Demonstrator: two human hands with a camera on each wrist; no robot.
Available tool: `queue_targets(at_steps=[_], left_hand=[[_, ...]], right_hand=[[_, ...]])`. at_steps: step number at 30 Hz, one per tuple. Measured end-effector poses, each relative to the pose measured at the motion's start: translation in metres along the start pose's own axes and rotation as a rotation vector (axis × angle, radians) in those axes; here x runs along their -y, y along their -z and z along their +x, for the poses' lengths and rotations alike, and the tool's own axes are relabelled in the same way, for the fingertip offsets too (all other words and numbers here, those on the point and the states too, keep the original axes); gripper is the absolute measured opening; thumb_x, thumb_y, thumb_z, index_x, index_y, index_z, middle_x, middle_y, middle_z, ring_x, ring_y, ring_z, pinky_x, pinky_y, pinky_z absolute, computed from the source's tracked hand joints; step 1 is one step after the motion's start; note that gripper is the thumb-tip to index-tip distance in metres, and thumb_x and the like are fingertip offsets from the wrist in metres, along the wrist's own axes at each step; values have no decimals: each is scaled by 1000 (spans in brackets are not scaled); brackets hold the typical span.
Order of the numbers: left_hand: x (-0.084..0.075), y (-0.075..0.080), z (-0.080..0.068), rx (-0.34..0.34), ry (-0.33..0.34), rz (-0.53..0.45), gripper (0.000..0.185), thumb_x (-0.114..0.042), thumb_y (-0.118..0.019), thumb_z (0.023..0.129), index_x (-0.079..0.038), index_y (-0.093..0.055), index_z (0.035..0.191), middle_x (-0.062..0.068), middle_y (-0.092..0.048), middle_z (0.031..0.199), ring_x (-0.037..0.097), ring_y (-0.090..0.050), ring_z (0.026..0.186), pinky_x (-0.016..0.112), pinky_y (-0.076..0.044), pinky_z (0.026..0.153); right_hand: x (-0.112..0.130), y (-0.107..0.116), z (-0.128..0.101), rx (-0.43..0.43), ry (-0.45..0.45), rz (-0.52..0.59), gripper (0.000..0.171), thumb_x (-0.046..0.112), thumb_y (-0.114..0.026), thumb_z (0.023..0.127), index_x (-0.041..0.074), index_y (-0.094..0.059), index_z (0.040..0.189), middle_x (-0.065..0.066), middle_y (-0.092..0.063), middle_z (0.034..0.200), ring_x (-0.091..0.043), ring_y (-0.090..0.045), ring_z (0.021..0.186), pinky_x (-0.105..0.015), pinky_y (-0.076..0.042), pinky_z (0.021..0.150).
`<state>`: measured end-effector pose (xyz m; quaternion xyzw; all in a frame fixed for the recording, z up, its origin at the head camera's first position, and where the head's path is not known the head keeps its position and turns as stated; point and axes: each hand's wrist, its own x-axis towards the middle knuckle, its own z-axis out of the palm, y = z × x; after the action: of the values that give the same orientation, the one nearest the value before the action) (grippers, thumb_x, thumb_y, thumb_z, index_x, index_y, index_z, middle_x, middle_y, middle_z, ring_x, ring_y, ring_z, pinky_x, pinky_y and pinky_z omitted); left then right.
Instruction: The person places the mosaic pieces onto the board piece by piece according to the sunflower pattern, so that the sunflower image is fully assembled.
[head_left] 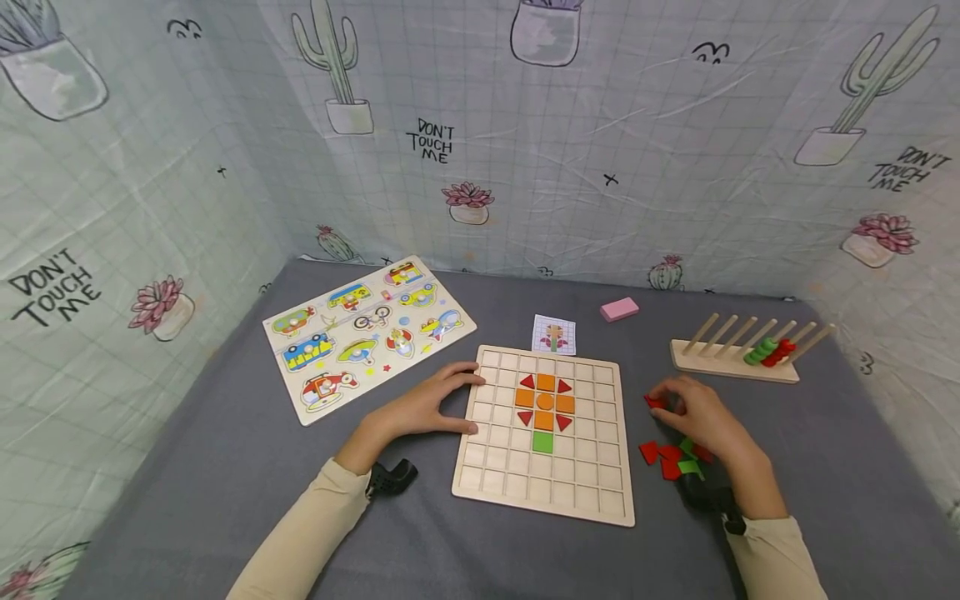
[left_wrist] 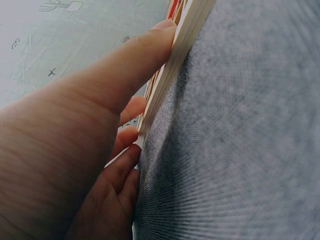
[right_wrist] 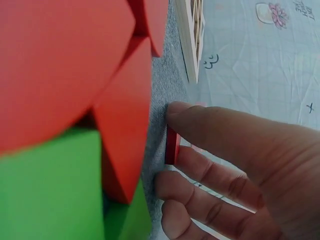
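A wooden grid board (head_left: 506, 487) lies flat on the grey cloth, with orange squares, an orange circle (head_left: 545, 402), several red triangles (head_left: 564, 423) and a green square (head_left: 543, 442) set in its cells. My left hand (head_left: 423, 406) rests against the board's left edge, thumb and fingertips touching the rim with the fingers spread. To the right of the board, my right hand (head_left: 697, 412) pinches a small red piece (right_wrist: 172, 145) between thumb and index finger, close to the cloth. Its full shape is hidden by the fingers. Loose red pieces (head_left: 670, 467) and green pieces (head_left: 690, 468) lie in a pile below that hand.
Behind the board lies a pattern card (head_left: 554, 335), with a pink block (head_left: 619, 309) to its right. A vehicle puzzle board (head_left: 367, 333) lies at the left. A peg rack (head_left: 735, 365) with green and red beads stands at the back right. Printed cloth (head_left: 525, 217) hangs behind.
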<state>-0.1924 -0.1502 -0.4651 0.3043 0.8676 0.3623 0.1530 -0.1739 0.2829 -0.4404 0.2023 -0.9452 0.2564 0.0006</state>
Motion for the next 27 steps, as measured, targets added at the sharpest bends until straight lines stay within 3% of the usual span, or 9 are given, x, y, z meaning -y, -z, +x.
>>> queue_targets(at_steps=[15, 27], left_hand=[[1, -1, 0, -2, -8, 7, 70, -37, -77, 84, -17, -46, 143, 5, -26, 157, 27, -28, 143, 49, -31, 112], [0, -1, 1, 1, -6, -8, 70, -36, -77, 85, -16, -46, 144, 7, -25, 157, 28, -27, 143, 49, -30, 112]], right_hand=[[6, -2, 0, 25, -19, 15, 26, 0, -74, 82, -6, -66, 106, -12, -60, 93, -11, -47, 67, -27, -42, 57], [22, -1, -1, 57, -6, 45, 26, 3, -73, 85, -4, -67, 110, -14, -61, 102, -7, -45, 65, -26, -40, 55]])
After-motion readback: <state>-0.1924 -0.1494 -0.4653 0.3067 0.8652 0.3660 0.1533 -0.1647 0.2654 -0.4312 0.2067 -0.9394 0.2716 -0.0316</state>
